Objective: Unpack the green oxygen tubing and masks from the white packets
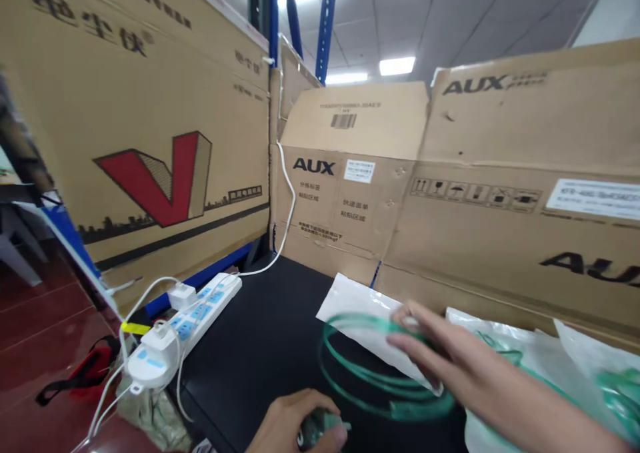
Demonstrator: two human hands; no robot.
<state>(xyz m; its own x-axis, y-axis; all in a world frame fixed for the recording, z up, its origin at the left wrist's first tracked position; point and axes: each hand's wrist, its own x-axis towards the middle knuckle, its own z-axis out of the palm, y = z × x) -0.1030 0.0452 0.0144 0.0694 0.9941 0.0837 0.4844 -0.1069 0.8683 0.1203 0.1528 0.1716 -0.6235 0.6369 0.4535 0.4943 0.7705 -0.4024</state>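
A loose coil of thin translucent green tubing (370,376) hangs above the black tabletop, blurred by motion. My right hand (433,343) pinches the coil at its top right, fingers and thumb closed on it. At the bottom middle, my left hand (295,420) curls around a small dark, glossy greenish object (317,430), whose kind I cannot make out. Behind the coil lies a flat white plastic bag (345,300), partly covered by the tubing and my right hand. To the right, white bags (483,323) hold more green tubing (620,386).
A white power strip (203,320) with plugged-in chargers runs along the left edge of the black tabletop (260,326), cables trailing off. Cardboard panels (345,226) wall the back and left. A red bag with a black strap (90,373) is at lower left.
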